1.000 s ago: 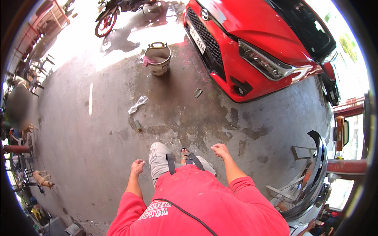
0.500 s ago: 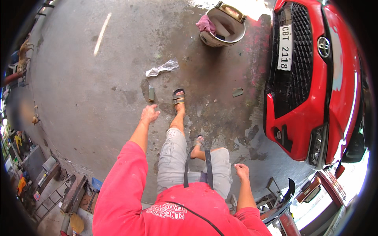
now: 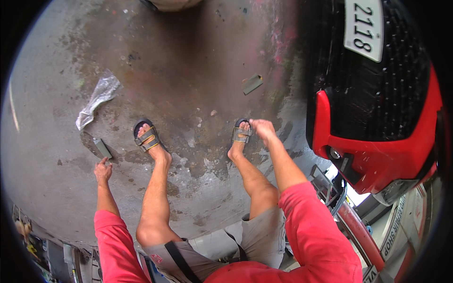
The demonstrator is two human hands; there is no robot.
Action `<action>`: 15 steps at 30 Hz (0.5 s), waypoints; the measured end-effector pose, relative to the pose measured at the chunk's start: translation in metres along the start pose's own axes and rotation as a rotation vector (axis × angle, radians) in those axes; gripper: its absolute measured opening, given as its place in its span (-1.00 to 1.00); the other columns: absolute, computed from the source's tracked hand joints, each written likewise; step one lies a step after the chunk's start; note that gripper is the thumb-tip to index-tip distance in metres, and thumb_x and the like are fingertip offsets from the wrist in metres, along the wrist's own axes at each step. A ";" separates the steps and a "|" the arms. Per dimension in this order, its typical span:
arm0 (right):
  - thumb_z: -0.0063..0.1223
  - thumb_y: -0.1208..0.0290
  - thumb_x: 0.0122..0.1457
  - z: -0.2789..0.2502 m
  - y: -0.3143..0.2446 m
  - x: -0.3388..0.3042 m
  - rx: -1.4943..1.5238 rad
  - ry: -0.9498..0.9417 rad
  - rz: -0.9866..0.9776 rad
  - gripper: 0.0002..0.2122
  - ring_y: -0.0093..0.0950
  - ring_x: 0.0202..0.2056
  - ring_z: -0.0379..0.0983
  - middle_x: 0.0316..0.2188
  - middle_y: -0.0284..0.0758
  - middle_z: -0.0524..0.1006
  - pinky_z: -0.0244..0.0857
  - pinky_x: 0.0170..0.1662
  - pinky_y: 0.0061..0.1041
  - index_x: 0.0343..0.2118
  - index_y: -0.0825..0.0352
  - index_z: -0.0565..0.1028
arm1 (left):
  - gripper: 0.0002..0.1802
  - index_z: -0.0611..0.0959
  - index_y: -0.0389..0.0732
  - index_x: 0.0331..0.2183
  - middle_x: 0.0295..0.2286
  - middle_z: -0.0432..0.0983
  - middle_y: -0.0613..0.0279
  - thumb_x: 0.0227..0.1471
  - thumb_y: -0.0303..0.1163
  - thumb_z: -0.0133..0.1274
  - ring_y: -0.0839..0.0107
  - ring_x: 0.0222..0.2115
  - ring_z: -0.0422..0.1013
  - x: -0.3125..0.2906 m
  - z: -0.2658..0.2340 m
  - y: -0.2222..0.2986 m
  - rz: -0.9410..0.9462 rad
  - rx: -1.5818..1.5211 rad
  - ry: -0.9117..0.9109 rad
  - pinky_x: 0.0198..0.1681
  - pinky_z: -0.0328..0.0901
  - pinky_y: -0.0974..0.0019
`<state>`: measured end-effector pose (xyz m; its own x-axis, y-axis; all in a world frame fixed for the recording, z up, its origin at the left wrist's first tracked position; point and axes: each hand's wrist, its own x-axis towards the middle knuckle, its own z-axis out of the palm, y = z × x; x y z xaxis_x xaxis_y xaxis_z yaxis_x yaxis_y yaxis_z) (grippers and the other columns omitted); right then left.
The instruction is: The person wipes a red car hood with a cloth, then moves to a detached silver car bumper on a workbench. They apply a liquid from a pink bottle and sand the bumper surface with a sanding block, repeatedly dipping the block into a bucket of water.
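Note:
My left hand (image 3: 103, 170) is low over the floor with its fingers apart, holding nothing. Its fingertips are close to a small grey-green rectangular block (image 3: 103, 149), and I cannot tell whether they touch it. My right hand (image 3: 263, 130) is in front of my right sandal (image 3: 241, 134); its fingers are curled together and nothing shows in them. Further ahead, a flat grey-green piece (image 3: 252, 84) with a folded look lies on the floor. A crumpled clear plastic bag (image 3: 100, 100) is on the floor beyond the block.
On the right stands a red car's front bumper (image 3: 396, 160) with its black grille (image 3: 373, 89). A bucket's base (image 3: 174, 4) shows at the far edge. Around my sandals the concrete floor (image 3: 198, 160) is stained and damp. Metal stands and shop items crowd the lower corners.
My view has dropped closer to the floor and my knees are bent wider. My left hand has lowered toward the block; my right arm has reached forward. The bucket has nearly left view.

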<state>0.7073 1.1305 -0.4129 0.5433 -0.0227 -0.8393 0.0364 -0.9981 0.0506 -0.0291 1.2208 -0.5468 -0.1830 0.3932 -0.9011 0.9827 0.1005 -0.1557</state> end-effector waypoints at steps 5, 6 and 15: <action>0.29 -0.12 0.25 0.020 -0.031 0.122 0.150 0.065 0.135 -0.43 -0.61 -0.46 0.30 -0.11 -0.37 0.65 0.15 -0.51 -0.50 0.12 0.27 0.58 | -0.36 0.59 0.05 0.25 0.24 0.46 -0.05 0.15 -0.11 0.25 -0.06 0.35 0.24 0.035 0.039 -0.031 -0.002 -0.025 -0.030 0.39 0.18 -0.02; 0.30 -0.15 0.23 0.030 -0.039 0.139 0.151 0.064 0.148 -0.36 -0.55 -0.40 0.36 -0.04 -0.32 0.64 0.28 -0.38 -0.44 0.20 0.26 0.54 | -0.36 0.59 0.01 0.25 0.23 0.47 -0.04 0.15 -0.15 0.25 -0.06 0.33 0.27 0.030 0.044 -0.041 -0.026 -0.060 -0.012 0.38 0.20 -0.02; 0.39 0.04 0.22 0.062 -0.026 0.226 0.379 0.202 0.253 -0.56 -0.43 -0.36 0.43 -0.17 -0.32 0.63 0.34 -0.24 -0.25 -0.01 0.28 0.61 | -0.33 0.51 -0.19 0.31 0.25 0.49 0.03 0.24 -0.21 0.19 0.16 0.27 0.40 0.021 0.002 0.047 -0.200 -0.483 -0.127 0.32 0.25 0.17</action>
<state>0.7772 1.1483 -0.6370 0.6486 -0.2924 -0.7027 -0.4045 -0.9145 0.0072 0.0135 1.2316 -0.5742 -0.3310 0.2127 -0.9193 0.7979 0.5832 -0.1524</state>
